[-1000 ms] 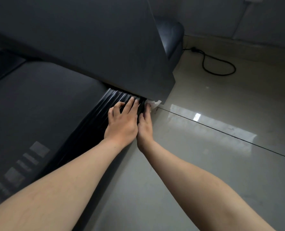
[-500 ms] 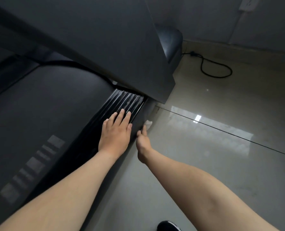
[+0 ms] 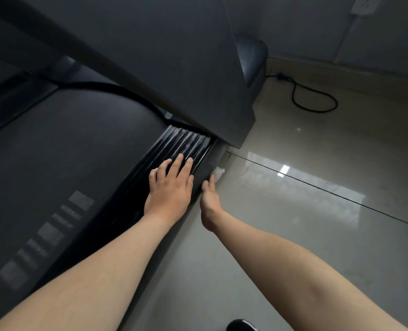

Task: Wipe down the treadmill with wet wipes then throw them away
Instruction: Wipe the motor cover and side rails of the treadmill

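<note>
Head view: the left hand is lying flat, fingers straight, on the glossy black ribbed side rail of the dark grey treadmill, probably steadying the person; the right hand, seen edge-on with fingers seemingly straight, is pressing the crumpled white wet wipe against the rail's outer side face, just above the glossy beige tiled floor; judgement: flat pressure is spreading the wipe over that vertical face; disposal not yet done.
</note>
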The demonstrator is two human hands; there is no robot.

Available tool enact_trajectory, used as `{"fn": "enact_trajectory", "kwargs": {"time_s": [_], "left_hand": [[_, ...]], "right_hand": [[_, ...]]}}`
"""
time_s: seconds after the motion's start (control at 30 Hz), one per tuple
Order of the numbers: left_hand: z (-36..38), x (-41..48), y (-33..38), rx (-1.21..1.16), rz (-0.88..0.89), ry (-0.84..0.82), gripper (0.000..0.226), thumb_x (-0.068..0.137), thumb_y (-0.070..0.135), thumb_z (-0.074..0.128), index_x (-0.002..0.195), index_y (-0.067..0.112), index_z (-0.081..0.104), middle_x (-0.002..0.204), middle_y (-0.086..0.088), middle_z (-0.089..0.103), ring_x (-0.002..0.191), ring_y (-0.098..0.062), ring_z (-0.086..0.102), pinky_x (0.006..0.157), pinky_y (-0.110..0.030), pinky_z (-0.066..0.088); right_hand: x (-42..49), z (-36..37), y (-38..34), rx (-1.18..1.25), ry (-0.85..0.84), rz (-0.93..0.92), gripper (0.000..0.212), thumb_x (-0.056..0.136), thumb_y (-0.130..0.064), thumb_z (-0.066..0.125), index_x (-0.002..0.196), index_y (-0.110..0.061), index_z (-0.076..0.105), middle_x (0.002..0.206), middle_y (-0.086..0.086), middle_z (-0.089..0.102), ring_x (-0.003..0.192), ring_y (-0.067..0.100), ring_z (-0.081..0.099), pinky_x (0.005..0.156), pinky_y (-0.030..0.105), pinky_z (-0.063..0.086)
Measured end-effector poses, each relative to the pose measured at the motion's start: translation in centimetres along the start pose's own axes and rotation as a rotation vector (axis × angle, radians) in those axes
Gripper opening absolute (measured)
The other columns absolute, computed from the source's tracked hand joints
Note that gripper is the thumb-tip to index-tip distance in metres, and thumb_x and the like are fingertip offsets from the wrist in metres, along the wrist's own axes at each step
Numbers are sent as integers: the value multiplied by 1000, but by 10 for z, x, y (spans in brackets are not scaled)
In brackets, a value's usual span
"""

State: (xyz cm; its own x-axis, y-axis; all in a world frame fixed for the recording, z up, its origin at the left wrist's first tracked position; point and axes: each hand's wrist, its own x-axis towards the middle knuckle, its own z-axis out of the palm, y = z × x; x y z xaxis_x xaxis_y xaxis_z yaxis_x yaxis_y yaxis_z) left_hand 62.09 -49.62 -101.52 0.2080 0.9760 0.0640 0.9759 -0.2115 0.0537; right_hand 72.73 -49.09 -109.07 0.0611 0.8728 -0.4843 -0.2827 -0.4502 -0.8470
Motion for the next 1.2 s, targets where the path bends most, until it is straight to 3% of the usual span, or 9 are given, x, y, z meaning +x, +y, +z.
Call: {"fn": "enact_trajectory", "kwargs": {"time_s": [0.2,0.33,0.47,0.67,0.77,0.83,0.97,1.07,1.2], "left_hand": [[1,1,-2,-42,4,22,52,107,39,28,157,26,33,164,-2,29,149,-28,24,118,-51,20],[0,1,-1,-71,6,29,51,106,39,32,155,25,37,163,-3,33,148,-29,27,118,-51,20],[0,2,0,-106,-18,36,49,108,37,32,156,27,35,164,1,29,150,-25,22,119,-47,15],[1,3,0,-143,-34,59,48,108,34,32,155,29,35,164,4,29,149,-22,22,119,-45,14],[1,4,0,-151,-42,61,47,108,34,33,155,29,36,164,4,30,149,-21,22,119,-45,14],[0,4,1,-152,-50,66,47,108,33,34,155,29,37,163,4,31,149,-22,23,119,-45,15],[-1,4,0,-178,-42,54,47,108,33,32,155,30,36,163,5,30,150,-20,21,121,-45,13],[-2,4,-1,-207,-45,76,47,107,29,37,154,26,40,162,5,34,149,-20,24,120,-45,14],[-8,-2,0,-283,-61,98,48,106,26,38,153,17,42,160,1,39,150,-16,28,124,-40,19]], "right_hand": [[-9,2,-1,146,1,267,61,107,-51,30,159,-20,25,163,-1,31,149,18,29,121,36,24],[-17,11,-24,108,72,8,54,111,-32,28,161,-32,10,164,-7,21,151,15,21,115,26,20],[-27,16,-16,-141,29,-305,54,111,-24,29,161,-29,10,167,-14,7,153,2,5,127,31,8],[-30,3,9,-360,-48,-400,54,111,-25,29,161,-24,8,169,-9,4,153,1,3,126,28,7],[-30,15,-2,-242,-32,-280,57,111,-29,26,161,-30,-1,168,-10,2,154,8,6,126,31,12],[-26,16,-13,-92,0,-52,57,110,-36,25,160,-37,-2,162,-5,22,144,18,31,118,34,26],[-16,3,-11,59,4,253,53,106,-44,30,155,-24,31,155,0,41,124,17,44,113,42,36],[-17,8,-23,80,31,230,58,107,-46,29,158,-19,26,160,3,34,145,21,35,121,41,28],[-22,11,-71,17,67,-68,54,110,-39,25,162,-29,12,166,-3,20,151,19,23,120,33,19]]}}
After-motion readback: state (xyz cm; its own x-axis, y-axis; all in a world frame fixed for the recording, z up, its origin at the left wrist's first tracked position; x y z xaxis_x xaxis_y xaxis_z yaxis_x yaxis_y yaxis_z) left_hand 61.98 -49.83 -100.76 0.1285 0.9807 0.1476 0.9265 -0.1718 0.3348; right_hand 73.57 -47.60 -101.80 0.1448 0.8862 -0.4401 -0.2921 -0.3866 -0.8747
